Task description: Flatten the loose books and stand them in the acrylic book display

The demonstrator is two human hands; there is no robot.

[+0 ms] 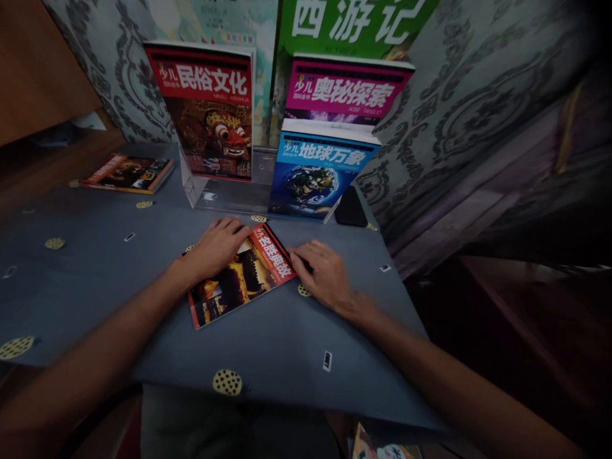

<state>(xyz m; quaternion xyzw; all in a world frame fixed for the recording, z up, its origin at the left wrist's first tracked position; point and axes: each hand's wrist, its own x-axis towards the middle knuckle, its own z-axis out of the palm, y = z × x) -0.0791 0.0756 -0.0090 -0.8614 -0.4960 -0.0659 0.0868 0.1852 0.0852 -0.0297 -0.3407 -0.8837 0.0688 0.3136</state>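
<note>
A red-topped book (243,277) with white characters and a golden night scene on its cover lies at a slant on the table. Across its far left part rests my left hand (217,248), with fingers stretched out flat over the edge. My right hand (322,268) is at the book's right end, its thumb and forefinger closed together at the corner. The tips are partly hidden, and the book stays flat on the cloth.
A clear stand (201,194) holds a red mask book (215,121), a purple book (347,92) and a blue Earth book (318,178). Large picture books, including a green one (354,32), stand behind. Another book (128,173) lies far left; a black phone (350,207) lies right.
</note>
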